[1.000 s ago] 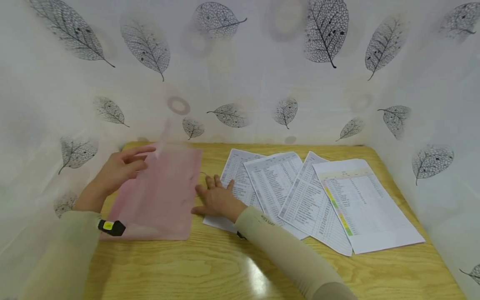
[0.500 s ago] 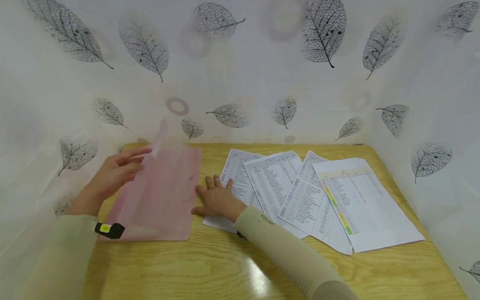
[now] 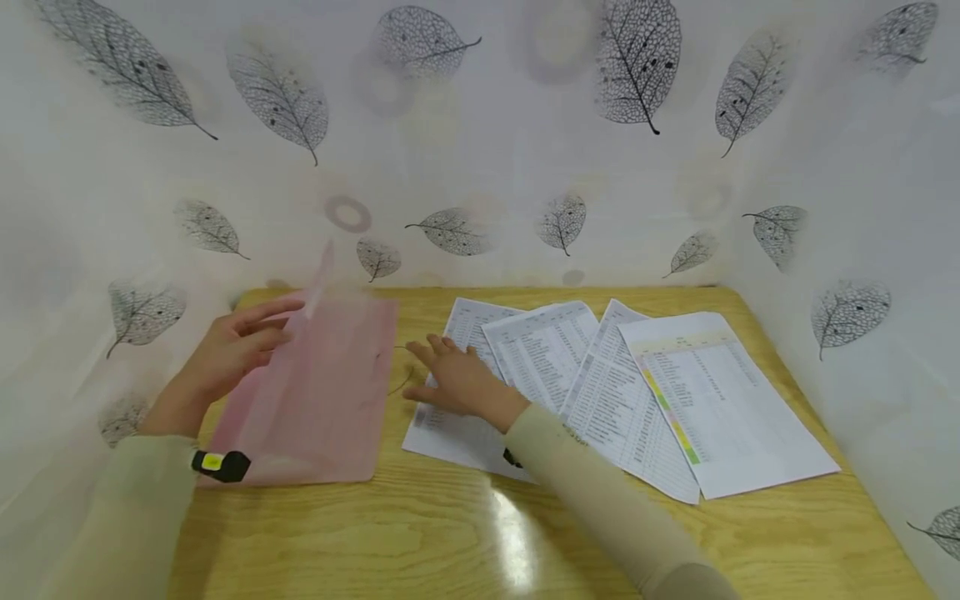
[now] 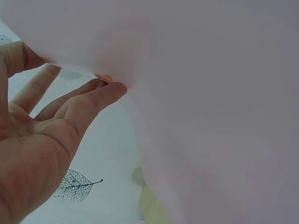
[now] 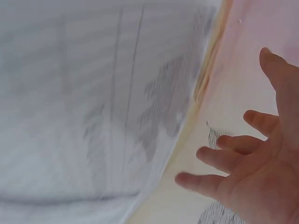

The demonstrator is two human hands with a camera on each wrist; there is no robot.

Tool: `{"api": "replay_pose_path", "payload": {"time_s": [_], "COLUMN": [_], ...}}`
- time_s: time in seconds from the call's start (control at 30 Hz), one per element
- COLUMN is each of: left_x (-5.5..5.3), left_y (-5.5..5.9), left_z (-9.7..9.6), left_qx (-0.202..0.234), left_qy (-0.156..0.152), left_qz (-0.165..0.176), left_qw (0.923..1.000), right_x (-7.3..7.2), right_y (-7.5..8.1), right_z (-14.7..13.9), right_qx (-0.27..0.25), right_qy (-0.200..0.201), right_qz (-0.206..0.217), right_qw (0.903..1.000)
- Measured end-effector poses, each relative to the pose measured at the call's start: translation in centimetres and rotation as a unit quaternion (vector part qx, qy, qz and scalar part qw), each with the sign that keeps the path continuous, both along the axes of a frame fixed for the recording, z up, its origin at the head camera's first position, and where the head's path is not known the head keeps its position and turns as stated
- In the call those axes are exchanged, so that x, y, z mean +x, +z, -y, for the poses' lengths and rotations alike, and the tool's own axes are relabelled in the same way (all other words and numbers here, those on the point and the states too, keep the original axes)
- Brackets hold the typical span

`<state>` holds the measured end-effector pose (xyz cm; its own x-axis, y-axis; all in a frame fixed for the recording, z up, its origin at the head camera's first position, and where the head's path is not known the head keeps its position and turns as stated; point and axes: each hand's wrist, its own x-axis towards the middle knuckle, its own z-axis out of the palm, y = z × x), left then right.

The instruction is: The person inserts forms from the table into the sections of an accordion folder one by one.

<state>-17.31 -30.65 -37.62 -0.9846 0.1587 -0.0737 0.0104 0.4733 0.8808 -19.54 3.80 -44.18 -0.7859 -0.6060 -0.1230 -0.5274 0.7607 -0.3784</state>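
Observation:
A translucent pink plastic folder [image 3: 352,400] lies at the left of the table, its cover lifted and standing up. My left hand [image 3: 238,354] holds that raised cover by its edge; in the left wrist view the thumb and fingertips [image 4: 119,88] meet the pink film. My right hand [image 3: 465,379], fingers spread, is over the leftmost printed sheet [image 3: 450,433] and holds nothing. The right wrist view shows the hand's fingers apart, beside the blurred sheet [image 5: 70,116].
More printed sheets fan out to the right: a second [image 3: 543,342], a third [image 3: 637,433] and one with a coloured strip [image 3: 765,450]. They overlap on the wooden table [image 3: 360,542]. A curtain with leaf prints [image 3: 480,150] encloses the back and sides.
My right hand has lifted and shifted right across the leftmost sheet. The left hand keeps hold of the folder cover, almost unmoved. The head view has turned slightly.

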Motion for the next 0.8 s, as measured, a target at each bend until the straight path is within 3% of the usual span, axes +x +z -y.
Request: {"api": "replay_pose_path", "payload": {"time_s": [0.27, 0.53, 0.8], "left_x": [0.1, -0.1, -0.2], "left_y": [-0.2, 0.1, -0.1], "left_z": [0.0, -0.2, -0.4], "left_qx": [0.023, -0.003, 0.004], "left_qy": [0.003, 0.008, 0.011], "left_qz": [-0.009, 0.004, 0.002], "left_qw": [0.9997, 1.0, 0.9999], "right_x": [-1.4, -1.5, -0.7], "right_y": [1.5, 1.8, 1.6], "right_z": [-9.0, -18.1, -25.5], "right_qx": [-0.104, -0.124, -0.121], "right_qy": [-0.067, -0.153, -0.229], "right_qz": [0.021, 0.022, 0.007], "right_qw": [0.9921, 0.9801, 0.9659]}}
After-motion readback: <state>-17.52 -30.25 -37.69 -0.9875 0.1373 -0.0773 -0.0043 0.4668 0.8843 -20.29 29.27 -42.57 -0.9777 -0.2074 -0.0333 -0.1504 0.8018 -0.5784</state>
